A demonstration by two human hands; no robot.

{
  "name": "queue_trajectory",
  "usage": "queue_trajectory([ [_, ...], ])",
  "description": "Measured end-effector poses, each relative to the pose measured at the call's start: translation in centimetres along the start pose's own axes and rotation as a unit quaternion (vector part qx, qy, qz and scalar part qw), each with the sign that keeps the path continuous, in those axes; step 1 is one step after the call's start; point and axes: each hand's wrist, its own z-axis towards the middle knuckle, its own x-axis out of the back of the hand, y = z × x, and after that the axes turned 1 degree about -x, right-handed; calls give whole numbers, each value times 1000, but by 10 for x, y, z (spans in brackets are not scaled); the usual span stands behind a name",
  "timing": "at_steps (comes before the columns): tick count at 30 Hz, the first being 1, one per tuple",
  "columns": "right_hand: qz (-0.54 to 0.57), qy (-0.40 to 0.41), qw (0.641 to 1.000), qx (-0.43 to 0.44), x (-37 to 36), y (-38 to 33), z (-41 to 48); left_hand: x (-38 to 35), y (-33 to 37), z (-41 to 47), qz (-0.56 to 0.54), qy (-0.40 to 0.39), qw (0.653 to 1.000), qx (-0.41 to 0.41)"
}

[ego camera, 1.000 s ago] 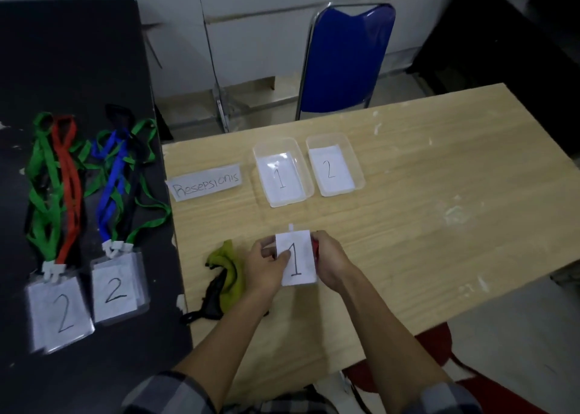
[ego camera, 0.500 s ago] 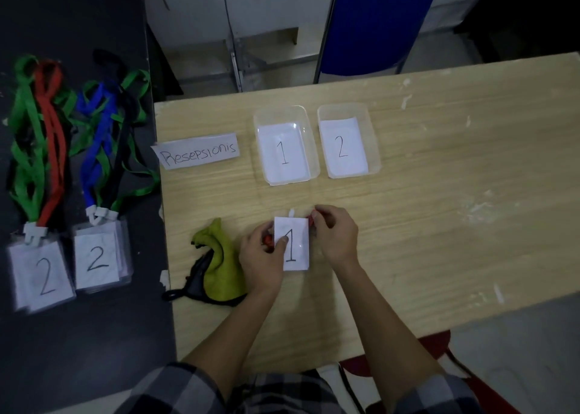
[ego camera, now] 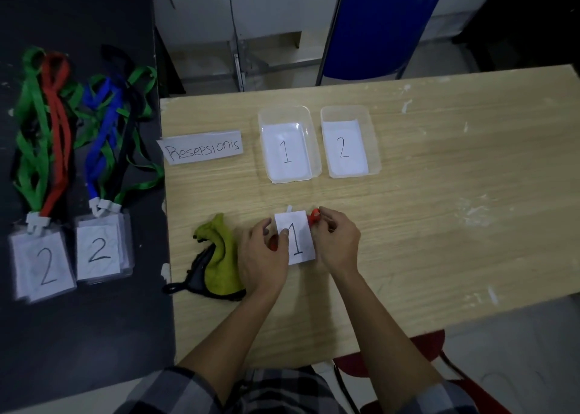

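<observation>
Just below the middle of the frame, the white rectangular badge card (ego camera: 296, 241) sits over the pale wooden table (ego camera: 439, 200) between both hands. The left hand (ego camera: 265, 253) pinches the card's left edge, thumb on top and fingers curled beneath, where a bit of the red fabric lanyard (ego camera: 314, 218) shows; the right hand (ego camera: 337, 241) has its fingertips closed together on the strap at the card's upper right corner. The step looks like bundling the strap behind the card before sorting; the next move probably calls for keeping that bundle tight and carrying it up the frame to the left clear plastic tray (ego camera: 317, 156), not the right clear plastic tray (ego camera: 375, 150).

The card reads "1"; the sheets in the trays read "1" and "2"; the white paper strip (ego camera: 204, 146) left of them reads "Resepsionis". At lower left, on the black table (ego camera: 78, 335), two stacks of sleeved badges (ego camera: 99, 250) read "2", with green, red and blue lanyards (ego camera: 56, 124) trailing above them.
</observation>
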Motion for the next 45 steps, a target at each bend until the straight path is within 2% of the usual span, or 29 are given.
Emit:
queue_trajectory([
  [6,-105,47,993,40,-2,-15,-27,27,-7,2,-63,-2,998,-19],
  [8,-96,35,992,74,-10,-24,-45,42,-9,2,-70,-1,997,-30],
  [12,-57,-36,986,153,-45,-44,-87,82,-26,6,-57,-15,997,-54],
  [16,-62,-132,963,226,-95,-69,-131,143,-62,11,-66,12,997,-47],
  [23,-82,-224,932,274,-177,-106,-189,239,-136,16,-67,73,995,27],
  [25,-103,-244,931,250,-197,-115,-195,254,-151,20,-75,76,993,50],
  [28,-145,-246,944,163,-228,-126,-193,270,-168,29,-85,62,990,90],
  [31,-183,-215,954,102,-258,-137,-184,280,-181,37,-82,42,990,108],
  [36,-278,-154,947,51,-292,-149,-183,289,-194,48,-91,19,988,127],
  [42,-203,-122,971,20,-300,-147,-178,298,-199,59,-77,4,989,128],
  [45,-127,-104,986,1,-294,-143,-177,301,-201,62,-82,-1,989,125],
])
